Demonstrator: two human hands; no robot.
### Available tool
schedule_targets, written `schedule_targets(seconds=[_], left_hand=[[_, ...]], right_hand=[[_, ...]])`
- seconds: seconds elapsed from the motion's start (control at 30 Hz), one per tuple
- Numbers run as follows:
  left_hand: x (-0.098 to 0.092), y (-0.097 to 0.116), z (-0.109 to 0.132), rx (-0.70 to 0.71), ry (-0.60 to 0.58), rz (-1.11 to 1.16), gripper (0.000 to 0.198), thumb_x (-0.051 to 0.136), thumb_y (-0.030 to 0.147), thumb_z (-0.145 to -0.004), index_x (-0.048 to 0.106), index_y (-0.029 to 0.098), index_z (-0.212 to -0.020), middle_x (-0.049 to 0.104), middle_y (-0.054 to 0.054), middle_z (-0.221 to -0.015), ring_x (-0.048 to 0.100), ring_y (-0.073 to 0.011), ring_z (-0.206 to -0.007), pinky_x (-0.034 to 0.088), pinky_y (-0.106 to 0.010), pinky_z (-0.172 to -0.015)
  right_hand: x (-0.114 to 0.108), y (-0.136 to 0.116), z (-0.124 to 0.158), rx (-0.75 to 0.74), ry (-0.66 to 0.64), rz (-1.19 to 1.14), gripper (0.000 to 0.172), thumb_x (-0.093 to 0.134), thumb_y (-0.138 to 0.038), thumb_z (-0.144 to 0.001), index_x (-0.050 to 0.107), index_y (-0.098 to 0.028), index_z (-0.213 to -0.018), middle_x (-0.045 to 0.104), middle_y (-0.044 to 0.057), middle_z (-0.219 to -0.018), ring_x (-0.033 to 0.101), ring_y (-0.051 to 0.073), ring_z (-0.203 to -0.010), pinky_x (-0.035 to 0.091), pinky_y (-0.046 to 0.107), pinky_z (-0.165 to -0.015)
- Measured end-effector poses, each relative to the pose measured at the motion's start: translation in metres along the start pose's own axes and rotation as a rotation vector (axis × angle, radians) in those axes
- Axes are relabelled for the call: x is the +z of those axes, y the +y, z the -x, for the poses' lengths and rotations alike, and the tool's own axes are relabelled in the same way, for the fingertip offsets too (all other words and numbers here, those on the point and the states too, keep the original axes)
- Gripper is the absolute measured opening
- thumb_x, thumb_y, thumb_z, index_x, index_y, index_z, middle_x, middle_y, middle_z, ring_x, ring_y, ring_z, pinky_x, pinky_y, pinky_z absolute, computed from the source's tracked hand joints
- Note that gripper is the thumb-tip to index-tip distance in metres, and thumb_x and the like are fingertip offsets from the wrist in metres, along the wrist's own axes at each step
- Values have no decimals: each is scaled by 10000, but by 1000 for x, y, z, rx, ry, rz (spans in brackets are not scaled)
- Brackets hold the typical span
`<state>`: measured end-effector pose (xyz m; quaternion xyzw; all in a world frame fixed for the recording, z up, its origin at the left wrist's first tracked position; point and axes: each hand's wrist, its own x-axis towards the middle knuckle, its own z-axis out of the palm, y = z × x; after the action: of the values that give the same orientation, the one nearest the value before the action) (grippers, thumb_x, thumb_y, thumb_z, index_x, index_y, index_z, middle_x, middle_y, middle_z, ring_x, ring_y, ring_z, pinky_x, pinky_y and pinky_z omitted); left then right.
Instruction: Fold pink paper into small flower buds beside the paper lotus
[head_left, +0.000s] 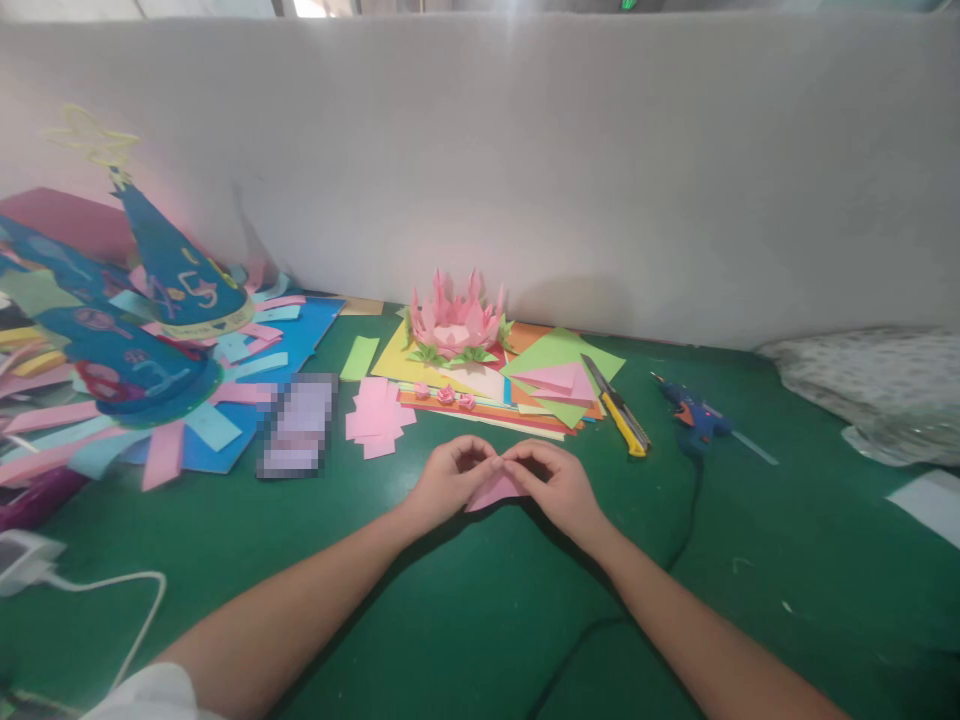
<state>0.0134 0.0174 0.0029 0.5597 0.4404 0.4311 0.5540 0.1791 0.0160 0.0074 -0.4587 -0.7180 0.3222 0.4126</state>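
Between my two hands is a small piece of pink paper (498, 490), held just above the green table. My left hand (455, 480) pinches its upper edge from the left, thumb against forefinger. From the other side my right hand (553, 484) pinches the same edge, its fingertips almost touching the left ones. Part of the paper is hidden behind the fingers. Just beyond my hands lie several small rolled pink paper roses (446, 397). A pile of pink paper pieces (375, 415) is to their left. Farther back stands a pink folded-paper lotus (457, 320) with green leaves.
Coloured paper sheets (559, 350) lie under the lotus. A yellow utility knife (626, 425) and a blue glue gun (694, 415) with a trailing cord are on the right. Blue paper cone hats (176, 260) stand at left, near a blurred-out phone (298, 425). A white partition (525, 180) rises behind.
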Motion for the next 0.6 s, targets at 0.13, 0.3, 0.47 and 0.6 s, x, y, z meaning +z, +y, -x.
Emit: schedule_targets(seconds=[0.13,0.3,0.47,0.6], left_hand=[[0,0,0,37,14,-39,189,591,336,-753,555,151,-733,545,9,-698,493,-92,-654,406,-218,-623],[-2,1,0,9,30,0,175,564,328,-774,531,157,-752,491,31,-670,432,-72,-591,366,-196,-566],[-3,-2,-2,33,50,52,193,556,349,-787,503,164,-775,473,39,-675,422,-60,-587,345,-177,-544],[-1,-5,-1,-32,-16,152,273,599,358,-750,461,197,-921,516,50,-681,435,-50,-513,331,-174,-488]], right_hand=[[0,0,0,2,-2,-3,88,602,-264,-778,655,-196,-763,679,34,-773,626,173,-717,503,288,-677],[1,2,-2,80,-13,-15,115,603,-284,-772,663,-186,-772,686,30,-758,625,170,-698,501,275,-646],[-1,3,-3,157,-26,-77,158,593,-313,-772,665,-172,-766,682,25,-726,618,164,-667,495,264,-618],[-1,3,-4,184,-17,-92,167,596,-315,-765,667,-165,-748,679,28,-710,610,161,-650,489,262,-612]])
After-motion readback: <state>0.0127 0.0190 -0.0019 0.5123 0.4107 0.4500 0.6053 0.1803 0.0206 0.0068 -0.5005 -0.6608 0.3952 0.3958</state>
